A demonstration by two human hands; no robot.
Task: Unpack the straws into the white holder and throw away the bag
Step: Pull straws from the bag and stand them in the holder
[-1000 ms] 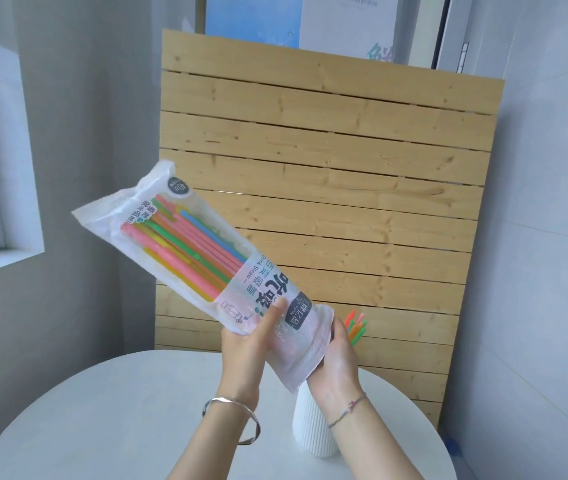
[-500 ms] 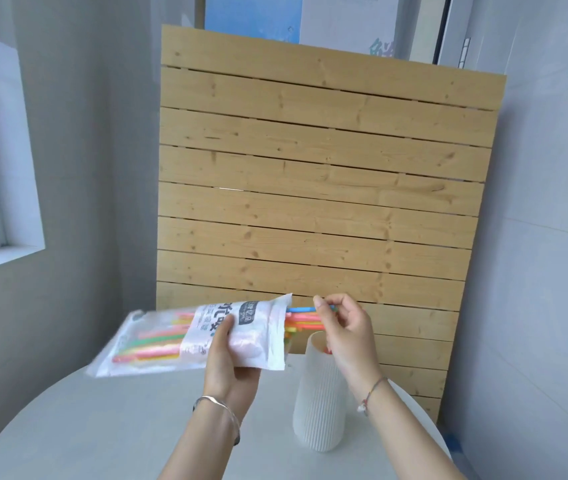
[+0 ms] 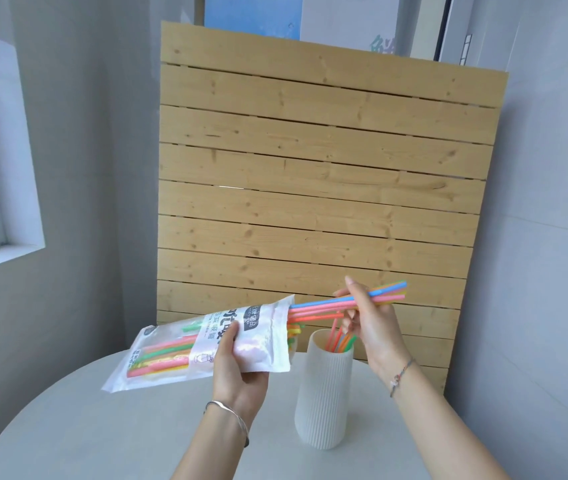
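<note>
Bag (image 3: pixel 206 344) label: Chinese print, partly legible; right hand (image 3: pixel 367 318) pinching straws (image 3: pixel 327 304).

A round pale-grey bench (image 3: pixel 102 427) fills the lower part of the view. One thing stands directly on it: a white ribbed holder (image 3: pixel 324 400), upright toward the right side, with several coloured straws (image 3: pixel 339 342) inside.

Bag (image 3: pixel 206 348) swung down from steep tilt a second ago to near level, open mouth now facing right. Right hand (image 3: pixel 369 323) moved from under the bag to pinching a straw bundle (image 3: pixel 331 303), now drawn further out than half a second ago. Loose straws (image 3: pixel 339 341) now stand in the white holder (image 3: pixel 324 393).
</note>
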